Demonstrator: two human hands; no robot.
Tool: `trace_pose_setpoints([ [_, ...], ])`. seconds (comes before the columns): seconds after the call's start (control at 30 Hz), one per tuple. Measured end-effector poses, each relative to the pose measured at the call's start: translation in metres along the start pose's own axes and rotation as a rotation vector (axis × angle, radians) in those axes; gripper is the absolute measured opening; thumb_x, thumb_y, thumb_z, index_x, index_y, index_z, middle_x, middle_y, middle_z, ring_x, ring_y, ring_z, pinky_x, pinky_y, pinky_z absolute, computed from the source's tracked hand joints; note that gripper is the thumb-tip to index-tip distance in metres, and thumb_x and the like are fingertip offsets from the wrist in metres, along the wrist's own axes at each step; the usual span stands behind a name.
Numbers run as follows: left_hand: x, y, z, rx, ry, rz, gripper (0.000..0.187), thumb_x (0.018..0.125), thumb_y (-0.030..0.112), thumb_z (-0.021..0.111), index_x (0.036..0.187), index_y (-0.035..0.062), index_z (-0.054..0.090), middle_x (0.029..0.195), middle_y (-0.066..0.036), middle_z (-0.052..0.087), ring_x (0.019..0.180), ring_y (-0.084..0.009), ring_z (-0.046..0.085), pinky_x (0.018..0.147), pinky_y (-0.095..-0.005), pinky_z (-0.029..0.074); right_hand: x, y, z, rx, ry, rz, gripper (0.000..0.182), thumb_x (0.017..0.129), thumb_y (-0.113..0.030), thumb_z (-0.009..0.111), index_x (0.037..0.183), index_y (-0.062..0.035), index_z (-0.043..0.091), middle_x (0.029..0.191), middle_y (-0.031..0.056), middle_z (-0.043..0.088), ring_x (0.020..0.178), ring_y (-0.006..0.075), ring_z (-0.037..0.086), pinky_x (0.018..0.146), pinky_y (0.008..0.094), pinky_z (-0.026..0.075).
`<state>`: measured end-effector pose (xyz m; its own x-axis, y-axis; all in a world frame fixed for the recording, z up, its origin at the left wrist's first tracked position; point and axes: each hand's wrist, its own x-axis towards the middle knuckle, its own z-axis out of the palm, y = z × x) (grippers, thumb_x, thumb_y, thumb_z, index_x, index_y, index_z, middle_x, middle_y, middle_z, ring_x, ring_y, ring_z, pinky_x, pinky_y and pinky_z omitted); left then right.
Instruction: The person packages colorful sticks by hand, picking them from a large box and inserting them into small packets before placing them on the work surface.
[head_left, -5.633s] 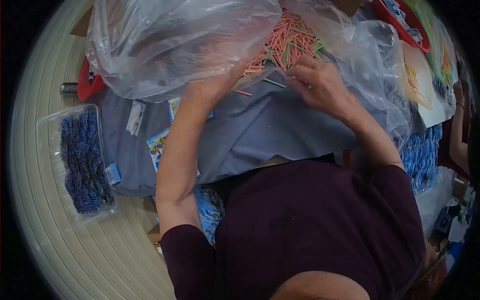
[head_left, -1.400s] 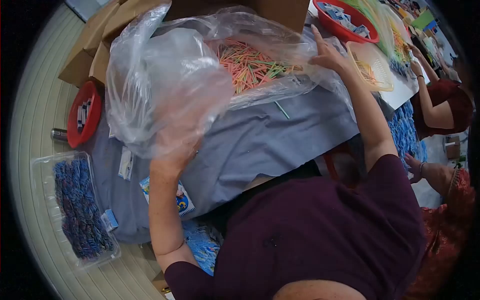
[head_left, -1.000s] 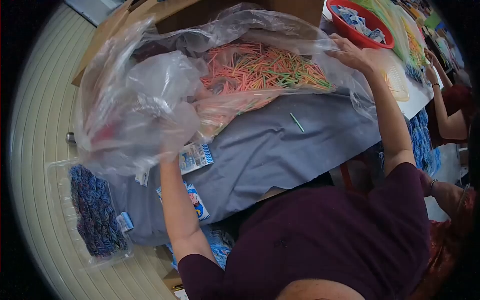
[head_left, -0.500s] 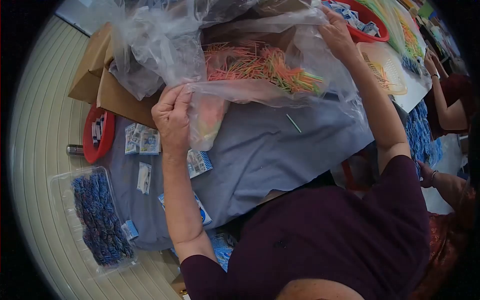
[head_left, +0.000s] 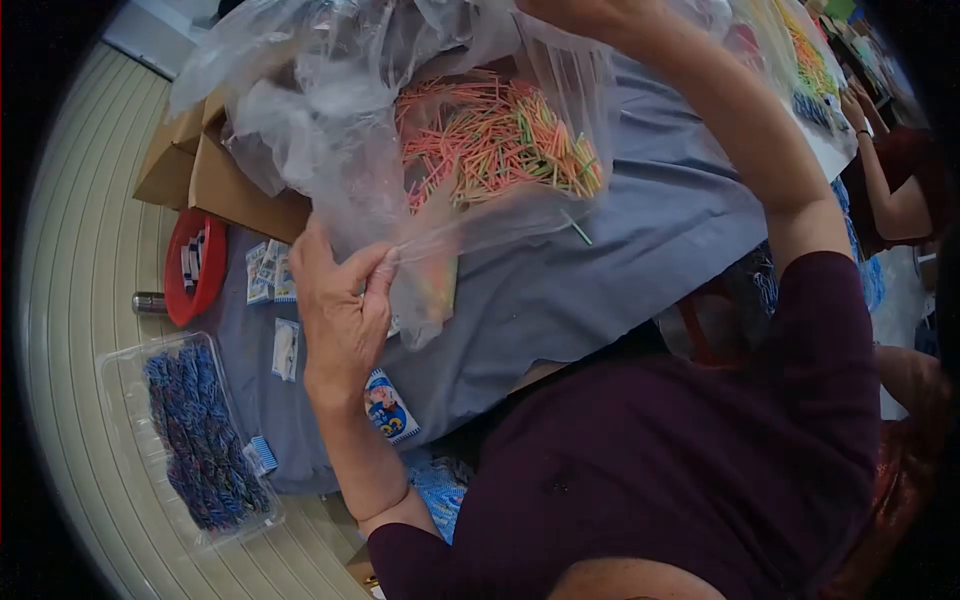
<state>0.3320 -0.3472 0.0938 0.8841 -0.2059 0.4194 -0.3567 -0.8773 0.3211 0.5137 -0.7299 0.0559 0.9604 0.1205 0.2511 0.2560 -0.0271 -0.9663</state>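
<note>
A large clear plastic bag (head_left: pixel 350 150) lies open over the table, full of short thin sticks (head_left: pixel 500 135) in pink, orange, yellow and green. My left hand (head_left: pixel 345 310) pinches the bag's near edge between thumb and fingers. At the top edge of the view, my right hand (head_left: pixel 600 14) is partly cut off. The film rises to it, and it appears closed on the bag's far side. One loose green stick (head_left: pixel 577 228) rests on the grey cloth (head_left: pixel 560 300) near the bag's rim.
Left of the bag are a cardboard box (head_left: pixel 240 190), a red basket (head_left: pixel 178 295) and a clear tray (head_left: pixel 115 385) of dark blue braided pieces. Small packets (head_left: pixel 286 350) lie on the cloth. Another person's arm (head_left: pixel 880 185) is at the right, by more bags of sticks (head_left: pixel 808 60).
My right hand has swung left and up, pulling the far side of the bag with it. My left hand has come down slightly, still holding the edge. The sticks have shifted left inside.
</note>
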Motion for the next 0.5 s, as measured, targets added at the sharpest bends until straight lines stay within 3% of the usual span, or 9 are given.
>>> trace_pose_setpoints([
  [0.1,0.004,0.006,-0.012,0.043,0.16,0.126,0.013,0.082,0.011,0.075,0.095,0.008,0.077,0.142,-0.021,0.047,0.13,-0.0366,0.042,0.109,-0.0415,0.034,0.012,0.0,0.014,0.084,-0.048,0.012,0.035,0.092,-0.017,0.06,0.126,-0.0074,0.062,0.116,0.0044,0.065,0.106,0.0144,0.059,0.092,0.0339,0.045],
  [0.23,0.015,-0.004,-0.012,-0.021,0.234,0.148,0.013,0.085,0.013,0.074,0.095,0.0068,0.077,0.143,-0.019,0.047,0.135,-0.0339,0.04,0.112,-0.0408,0.03,0.033,-0.001,0.031,0.191,-0.114,0.025,0.036,0.091,-0.018,0.061,0.126,-0.0081,0.062,0.118,0.0053,0.065,0.107,0.0155,0.059,0.094,0.0354,0.044],
  [0.3,0.018,-0.024,-0.005,-0.582,0.234,-0.002,0.013,0.087,0.013,0.073,0.096,0.0052,0.077,0.142,-0.017,0.049,0.136,-0.0305,0.041,0.111,-0.0398,0.031,0.042,0.002,0.039,0.246,-0.145,0.038,0.037,0.091,-0.019,0.062,0.126,-0.0084,0.063,0.119,0.0058,0.065,0.108,0.0161,0.059,0.095,0.0361,0.044],
  [0.33,0.017,-0.028,-0.005,-0.577,0.239,0.0,0.013,0.087,0.013,0.073,0.096,0.0052,0.077,0.142,-0.017,0.049,0.136,-0.0305,0.041,0.111,-0.0398,0.031,0.047,0.002,0.042,0.272,-0.159,0.043,0.037,0.091,-0.019,0.062,0.126,-0.0086,0.063,0.12,0.006,0.065,0.109,0.0164,0.059,0.095,0.0365,0.044],
  [0.4,0.012,-0.033,-0.004,-0.933,0.164,-0.093,0.014,0.088,0.013,0.072,0.097,0.0029,0.076,0.14,-0.015,0.051,0.136,-0.029,0.042,0.111,-0.0392,0.033,0.058,0.003,0.048,0.325,-0.187,0.055,0.037,0.09,-0.02,0.063,0.126,-0.009,0.063,0.12,0.0065,0.064,0.11,0.0169,0.058,0.096,0.0372,0.043],
  [0.43,0.01,-0.04,-0.003,-0.93,0.17,-0.091,0.014,0.088,0.013,0.072,0.097,0.0029,0.076,0.14,-0.015,0.051,0.136,-0.029,0.042,0.111,-0.0392,0.033,0.062,0.003,0.052,0.35,-0.201,0.06,0.038,0.09,-0.021,0.063,0.126,-0.0091,0.063,0.121,0.0067,0.064,0.11,0.0172,0.058,0.096,0.0376,0.043],
  [0.5,0.007,-0.054,-0.003,-0.565,0.033,-0.146,0.038,0.085,0.019,0.077,0.117,0.0006,0.068,0.141,-0.016,0.048,0.134,-0.0311,0.043,0.11,-0.0404,0.034,0.069,0.0,0.058,0.401,-0.232,0.07,0.038,0.09,-0.021,0.064,0.126,-0.0095,0.063,0.122,0.0072,0.064,0.111,0.0178,0.058,0.097,0.0383,0.043],
])
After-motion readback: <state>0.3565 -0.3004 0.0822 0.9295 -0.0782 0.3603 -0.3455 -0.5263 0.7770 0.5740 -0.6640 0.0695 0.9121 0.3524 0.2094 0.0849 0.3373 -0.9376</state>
